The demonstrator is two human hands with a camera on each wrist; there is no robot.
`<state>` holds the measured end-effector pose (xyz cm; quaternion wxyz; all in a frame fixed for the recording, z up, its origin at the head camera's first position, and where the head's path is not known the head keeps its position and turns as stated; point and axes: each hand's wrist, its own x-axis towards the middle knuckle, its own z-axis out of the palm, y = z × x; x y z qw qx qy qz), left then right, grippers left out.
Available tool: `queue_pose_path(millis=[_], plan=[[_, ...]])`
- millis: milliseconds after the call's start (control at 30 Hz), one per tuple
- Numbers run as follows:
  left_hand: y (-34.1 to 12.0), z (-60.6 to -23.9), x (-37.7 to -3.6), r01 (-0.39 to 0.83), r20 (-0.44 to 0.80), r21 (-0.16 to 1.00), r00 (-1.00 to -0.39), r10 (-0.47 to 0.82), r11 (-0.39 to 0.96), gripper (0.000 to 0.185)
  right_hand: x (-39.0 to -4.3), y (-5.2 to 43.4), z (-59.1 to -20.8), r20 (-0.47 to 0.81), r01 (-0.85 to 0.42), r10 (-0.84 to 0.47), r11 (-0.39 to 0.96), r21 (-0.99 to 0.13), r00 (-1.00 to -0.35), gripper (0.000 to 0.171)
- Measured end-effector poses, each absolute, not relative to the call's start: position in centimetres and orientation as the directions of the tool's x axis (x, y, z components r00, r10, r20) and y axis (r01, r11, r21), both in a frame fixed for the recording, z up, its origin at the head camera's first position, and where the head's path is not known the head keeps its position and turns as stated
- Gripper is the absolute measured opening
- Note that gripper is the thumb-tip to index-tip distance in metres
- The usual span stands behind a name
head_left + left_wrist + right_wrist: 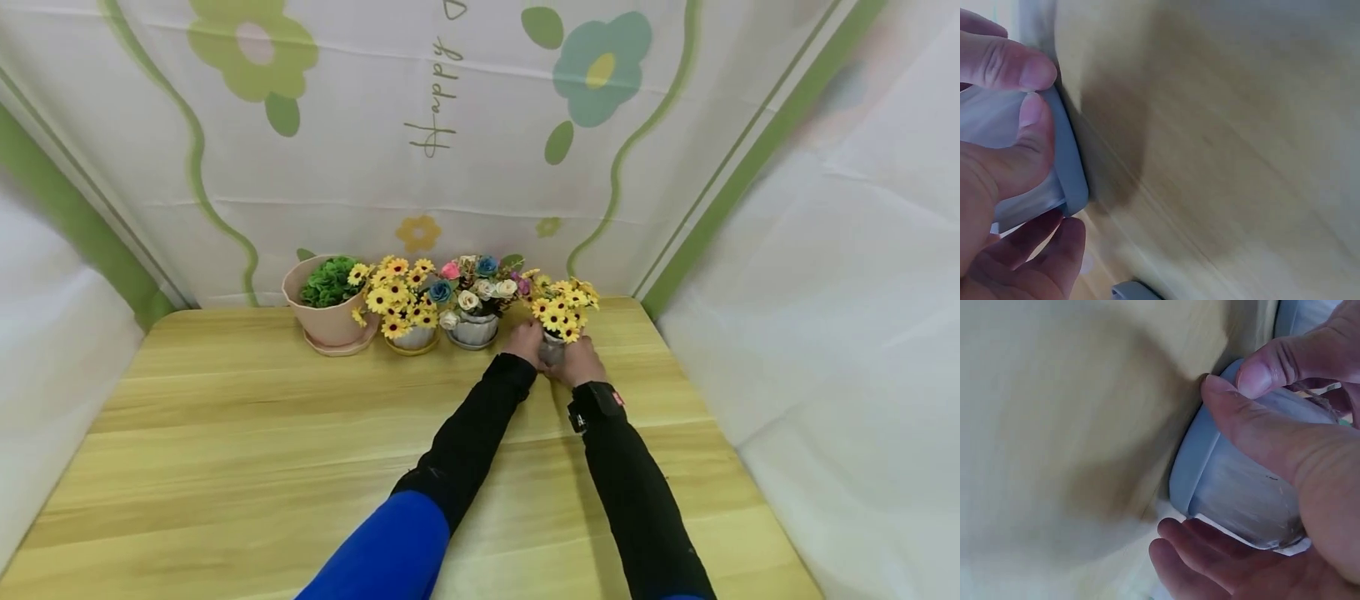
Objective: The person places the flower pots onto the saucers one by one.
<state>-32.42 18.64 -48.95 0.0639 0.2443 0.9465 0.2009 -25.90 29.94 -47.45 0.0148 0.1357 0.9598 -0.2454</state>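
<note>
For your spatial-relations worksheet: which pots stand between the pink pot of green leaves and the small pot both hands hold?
In the head view, two: a white pot of yellow daisies and a grey ribbed pot of mixed roses.

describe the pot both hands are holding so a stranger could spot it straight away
On the wooden table, a row of flower pots stands against the backdrop. The small grey pot of yellow daisies is rightmost, the only one gripped by the left hand and right hand.
</note>
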Motion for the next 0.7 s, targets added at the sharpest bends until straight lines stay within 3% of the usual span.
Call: queue_pose_path(millis=[200, 333, 433, 567, 700], plan=[[17.7, -49.4, -33.2, 0.433, 0.01, 0.45, -0.877, 0.481, 0.781, 0.084, -27.5, 30.3, -47.7, -0.076, 0.212, 0.201, 0.846, -0.489, -0.977, 0.093], [16.8, -49.4, -32.3, 0.45, 0.017, 0.481, -0.863, 0.506, 0.752, 0.098, -27.3, 31.5, -48.0, -0.044, 0.157, 0.158, 0.827, -0.54, -0.986, 0.12], [15.9, -49.2, -31.1, 0.473, 0.013, 0.501, -0.842, 0.539, 0.725, 0.105, -25.9, 32.0, -47.6, -0.107, 0.212, 0.184, 0.801, -0.56, -0.977, 0.136], [13.4, -48.6, -29.5, 0.531, -0.001, 0.472, -0.798, 0.603, 0.704, 0.098, -23.5, 31.3, -46.6, -0.19, 0.264, 0.192, 0.819, -0.509, -0.963, 0.133], [9.7, -47.6, -27.9, 0.596, -0.005, 0.444, -0.745, 0.667, 0.67, 0.089, -20.9, 29.6, -45.6, -0.144, 0.19, 0.141, 0.886, -0.424, -0.98, 0.124]])
